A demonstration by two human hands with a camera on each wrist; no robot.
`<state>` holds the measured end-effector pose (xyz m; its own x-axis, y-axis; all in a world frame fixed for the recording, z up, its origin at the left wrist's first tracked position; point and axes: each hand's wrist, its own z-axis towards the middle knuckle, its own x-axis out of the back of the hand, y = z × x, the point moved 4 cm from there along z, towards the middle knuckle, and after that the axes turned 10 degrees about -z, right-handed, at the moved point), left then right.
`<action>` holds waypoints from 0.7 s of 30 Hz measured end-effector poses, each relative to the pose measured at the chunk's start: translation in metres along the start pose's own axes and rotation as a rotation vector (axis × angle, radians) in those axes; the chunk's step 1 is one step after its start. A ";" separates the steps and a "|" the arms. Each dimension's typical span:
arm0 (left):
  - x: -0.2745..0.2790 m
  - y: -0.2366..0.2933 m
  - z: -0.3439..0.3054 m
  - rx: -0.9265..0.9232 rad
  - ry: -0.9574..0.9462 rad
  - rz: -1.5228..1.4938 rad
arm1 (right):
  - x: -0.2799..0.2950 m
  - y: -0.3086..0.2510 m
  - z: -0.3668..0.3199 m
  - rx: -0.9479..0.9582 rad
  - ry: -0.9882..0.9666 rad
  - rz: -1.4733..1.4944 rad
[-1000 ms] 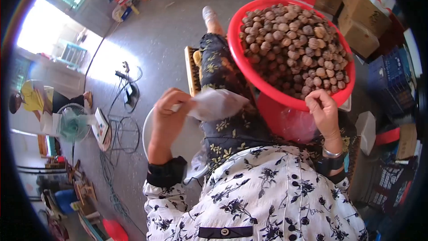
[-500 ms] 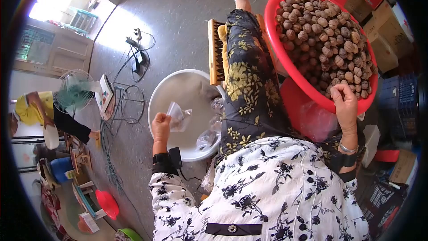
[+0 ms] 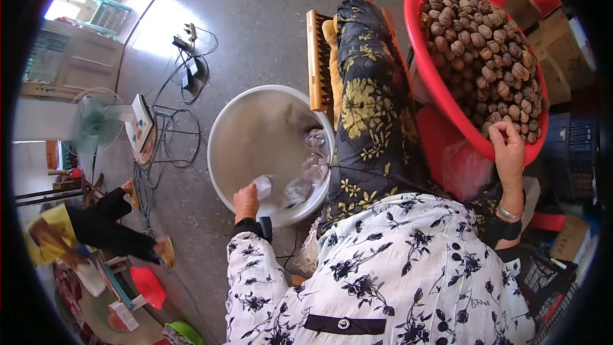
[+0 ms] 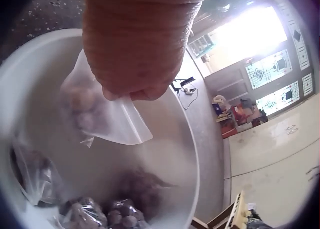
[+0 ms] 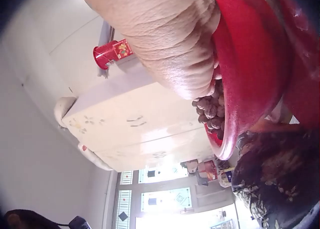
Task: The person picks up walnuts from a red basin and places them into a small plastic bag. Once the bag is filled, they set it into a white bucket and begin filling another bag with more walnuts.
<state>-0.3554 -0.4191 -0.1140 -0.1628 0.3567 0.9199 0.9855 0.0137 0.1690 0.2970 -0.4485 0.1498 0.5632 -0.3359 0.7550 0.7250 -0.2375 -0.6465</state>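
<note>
My left hand (image 3: 246,203) pinches a small clear plastic bag (image 3: 263,186) by its top edge, over the near left part of a white basin (image 3: 219,121). Rounded brown things show through this bag in the left wrist view. Several filled clear bags (image 3: 297,193) lie along the basin's right side. At the near rim of a red basin (image 3: 418,41) heaped with walnuts (image 3: 488,51), my right hand (image 3: 509,156) has its fingers bent, fingertips beside the nuts. The wrist hides these fingertips in the right wrist view, and I cannot tell whether they hold a walnut.
A wooden-framed bench (image 3: 314,57) stands beyond the white basin, next to the outstretched leg. Cables (image 3: 189,70) and a fan (image 3: 96,121) are on the left, where another person (image 3: 48,233) is walking. Cardboard boxes (image 3: 555,45) and a blue crate (image 3: 571,144) crowd the right side.
My left hand has carried the bag from over the lap out to the left and down over the white basin. The right hand stays at the red basin's rim. The head view has shifted.
</note>
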 end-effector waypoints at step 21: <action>-0.070 0.091 -0.018 -0.010 -0.372 -0.146 | 0.001 0.013 0.001 -0.064 -0.020 -0.135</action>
<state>-0.2555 -0.4597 -0.1564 -0.2707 0.6656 0.6955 0.9526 0.0807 0.2935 0.3075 -0.4512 0.1423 0.4707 -0.2790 0.8370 0.7682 -0.3371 -0.5443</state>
